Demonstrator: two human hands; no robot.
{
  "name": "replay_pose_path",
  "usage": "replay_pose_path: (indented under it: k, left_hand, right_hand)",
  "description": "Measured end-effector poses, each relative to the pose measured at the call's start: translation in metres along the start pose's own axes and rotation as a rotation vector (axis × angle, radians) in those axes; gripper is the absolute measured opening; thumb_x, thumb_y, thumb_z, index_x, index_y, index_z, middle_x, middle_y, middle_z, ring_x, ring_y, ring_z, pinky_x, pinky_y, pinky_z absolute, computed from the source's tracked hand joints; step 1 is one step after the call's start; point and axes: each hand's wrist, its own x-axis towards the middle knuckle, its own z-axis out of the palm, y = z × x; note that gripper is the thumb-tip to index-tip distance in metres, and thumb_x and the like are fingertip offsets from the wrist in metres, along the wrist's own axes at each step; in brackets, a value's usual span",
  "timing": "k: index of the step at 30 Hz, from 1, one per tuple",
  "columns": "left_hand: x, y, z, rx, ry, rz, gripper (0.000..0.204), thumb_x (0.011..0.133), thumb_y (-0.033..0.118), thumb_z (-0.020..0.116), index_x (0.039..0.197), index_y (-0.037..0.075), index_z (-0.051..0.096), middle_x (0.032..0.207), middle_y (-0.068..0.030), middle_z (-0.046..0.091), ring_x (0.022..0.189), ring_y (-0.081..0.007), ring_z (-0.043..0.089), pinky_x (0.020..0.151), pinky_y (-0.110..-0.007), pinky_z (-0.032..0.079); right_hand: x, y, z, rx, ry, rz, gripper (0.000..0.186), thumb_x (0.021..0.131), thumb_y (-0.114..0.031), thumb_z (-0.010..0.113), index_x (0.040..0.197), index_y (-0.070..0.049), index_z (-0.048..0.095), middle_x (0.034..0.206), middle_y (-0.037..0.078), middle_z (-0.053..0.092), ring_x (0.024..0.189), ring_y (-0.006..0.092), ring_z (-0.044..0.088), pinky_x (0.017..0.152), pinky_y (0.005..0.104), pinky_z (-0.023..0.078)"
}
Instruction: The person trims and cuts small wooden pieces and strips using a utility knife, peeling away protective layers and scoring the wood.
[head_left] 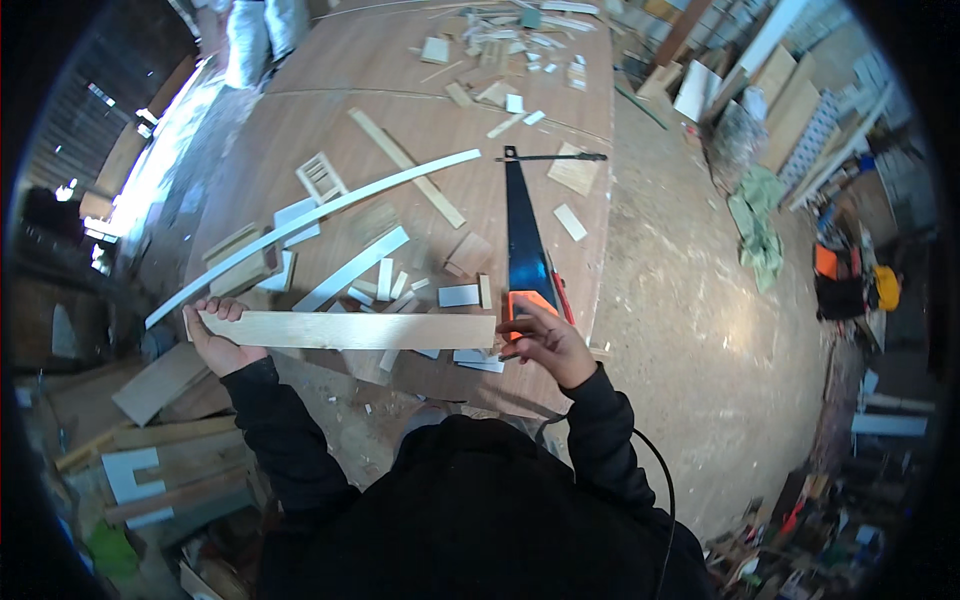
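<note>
My left hand [216,332] grips the left end of a long pale wooden board [375,330], held crosswise over the near part of the table. At the board's right end is my right hand [540,342], fingers apart and partly bent, beside the orange handle of a black-bladed saw [527,230]. A thin dark bar [570,157] lies across the saw's narrow end, and a red tool [562,295] is partly hidden beside it. A long thin white strip [320,215] lies diagonally beyond the board.
The wooden table [330,70] carries several loose offcuts [458,295] and a pile of small pieces [510,35] at the back. Leaning boards [790,115] and green cloth [755,225] are on the right, stacked timber [180,470] at lower left. A cable [660,480] hangs by my right arm.
</note>
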Motion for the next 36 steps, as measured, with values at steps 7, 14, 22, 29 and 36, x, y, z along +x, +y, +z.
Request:
replay_pose_path:
  k: [7,14,22,29,36]
  left_hand:
    - [0.018,-0.035,-0.005,0.026,0.075,-0.035,0.033,0.1,0.04,0.053,0.096,0.007,0.053,0.083,-0.0032,0.054,0.074,-0.0185,0.055,0.069,-0.033,0.051]
    - [-0.017,-0.077,-0.001,0.134,0.332,-0.313,0.049,0.096,0.045,0.057,0.122,0.005,0.045,0.123,-0.0163,0.056,0.121,-0.0381,0.054,0.104,-0.054,0.046]
    - [-0.043,-0.132,-0.046,0.175,0.345,-0.483,0.029,0.101,0.029,0.052,0.118,0.006,0.05,0.12,-0.0128,0.057,0.118,-0.0319,0.057,0.098,-0.051,0.048]
    - [-0.114,-0.168,-0.162,0.351,0.697,-0.93,0.04,0.095,0.038,0.056,0.121,0.008,0.051,0.12,-0.0107,0.054,0.111,-0.0313,0.055,0.097,-0.058,0.045]
    - [-0.091,-0.187,-0.144,0.291,0.645,-0.824,0.037,0.096,0.031,0.054,0.121,0.005,0.049,0.118,-0.0131,0.055,0.11,-0.033,0.057,0.092,-0.058,0.05]
  right_hand:
    - [-0.001,0.001,0.037,0.057,0.09,0.043,0.04,0.093,0.0,0.062,0.132,0.001,0.053,0.106,0.007,0.065,0.086,0.0121,0.064,0.079,0.0247,0.051]
    - [-0.009,0.004,0.02,-0.484,0.418,-0.559,0.023,0.08,0.013,0.059,0.084,-0.005,0.072,0.116,0.017,0.065,0.104,0.0251,0.066,0.085,0.0308,0.053]
    - [-0.021,0.059,-0.009,-0.566,0.432,-0.129,0.029,0.086,0.012,0.05,0.098,-0.006,0.07,0.11,0.013,0.067,0.101,0.0214,0.069,0.082,0.0316,0.055]
    - [-0.028,0.177,-0.04,-0.069,0.4,0.484,0.039,0.096,0.0,0.041,0.121,-0.015,0.066,0.109,0.004,0.068,0.081,0.0142,0.071,0.061,0.0278,0.055]
    - [-0.001,0.173,-0.061,-0.019,0.477,0.499,0.033,0.098,-0.01,0.046,0.126,-0.015,0.064,0.096,0.005,0.069,0.08,0.0148,0.07,0.06,0.0255,0.053]
